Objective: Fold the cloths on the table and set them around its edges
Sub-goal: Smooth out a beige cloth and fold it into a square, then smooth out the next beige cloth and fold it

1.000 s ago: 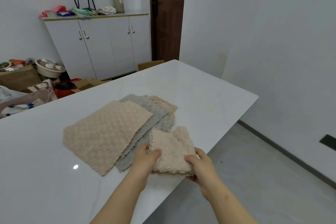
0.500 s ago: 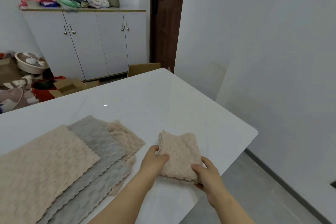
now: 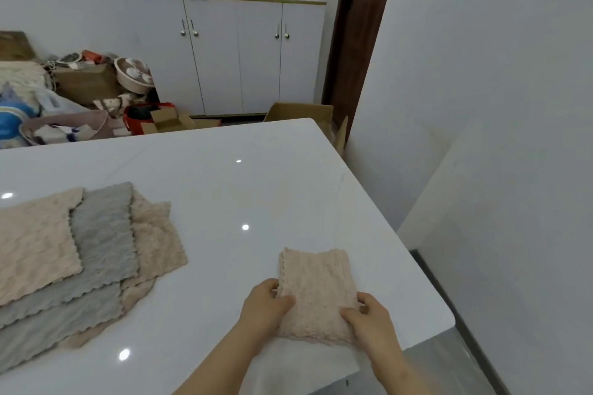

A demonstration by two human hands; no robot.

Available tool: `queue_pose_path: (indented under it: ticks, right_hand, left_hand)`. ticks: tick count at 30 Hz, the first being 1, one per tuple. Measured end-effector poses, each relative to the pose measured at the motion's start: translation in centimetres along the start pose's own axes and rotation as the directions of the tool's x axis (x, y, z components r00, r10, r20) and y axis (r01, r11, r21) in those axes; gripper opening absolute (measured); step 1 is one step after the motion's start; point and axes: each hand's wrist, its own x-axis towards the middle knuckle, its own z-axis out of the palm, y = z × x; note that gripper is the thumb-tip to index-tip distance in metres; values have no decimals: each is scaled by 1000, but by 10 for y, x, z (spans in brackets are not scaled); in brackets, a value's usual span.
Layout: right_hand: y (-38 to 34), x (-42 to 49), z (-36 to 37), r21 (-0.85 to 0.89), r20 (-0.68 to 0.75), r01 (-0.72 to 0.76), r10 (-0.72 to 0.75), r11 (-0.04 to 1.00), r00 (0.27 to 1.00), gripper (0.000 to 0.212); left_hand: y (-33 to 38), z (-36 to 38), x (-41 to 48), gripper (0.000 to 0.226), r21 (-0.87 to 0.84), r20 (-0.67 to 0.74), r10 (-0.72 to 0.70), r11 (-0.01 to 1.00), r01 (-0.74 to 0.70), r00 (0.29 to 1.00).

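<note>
A folded beige cloth point(image 3: 316, 292) lies near the right front corner of the white table point(image 3: 244, 176). My left hand point(image 3: 264, 306) grips its left edge with the thumb on top. On the cloth's near right corner my right hand point(image 3: 367, 319) pinches the fabric. At the left of the table a pile of unfolded cloths lies flat: a beige cloth point(image 3: 35, 240) on top, a grey cloth point(image 3: 102, 244) under it, and another beige cloth point(image 3: 157, 240) sticking out to the right.
The table's right edge point(image 3: 414, 269) drops to a grey floor beside a white wall. Beyond the far edge stand a white cabinet point(image 3: 237, 54), cardboard boxes point(image 3: 298, 111), a basin and piled clutter at the left.
Both hands carried the folded cloth to the right, away from the pile, toward the table's right front corner. The view swung right, so the pile now sits at the far left.
</note>
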Motion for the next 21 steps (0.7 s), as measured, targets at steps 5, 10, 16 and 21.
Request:
queue_pose_path:
  ticks: [5,10,16,21]
  right_hand:
    - [3,8,-16,-165,87,56,-42,985,995,42]
    - [-3,4,-7,-553,41,310,-346,773,937,72]
    - [-36,-11,40,-507,179,530,-519,680,836,52]
    - [-50,-32,100,-388,259,545,-480,743,838,37]
  left_hand:
    - [-6,17,-9,19,230,-135,-73,968,103,988]
    - [-6,15,-25,67,400,-298,13,910,112,955]
    - [-4,-35,-45,38,230,-367,109,973,-24,924]
    - [-9,-101,-55,13,232,-379,200,966,-117,903]
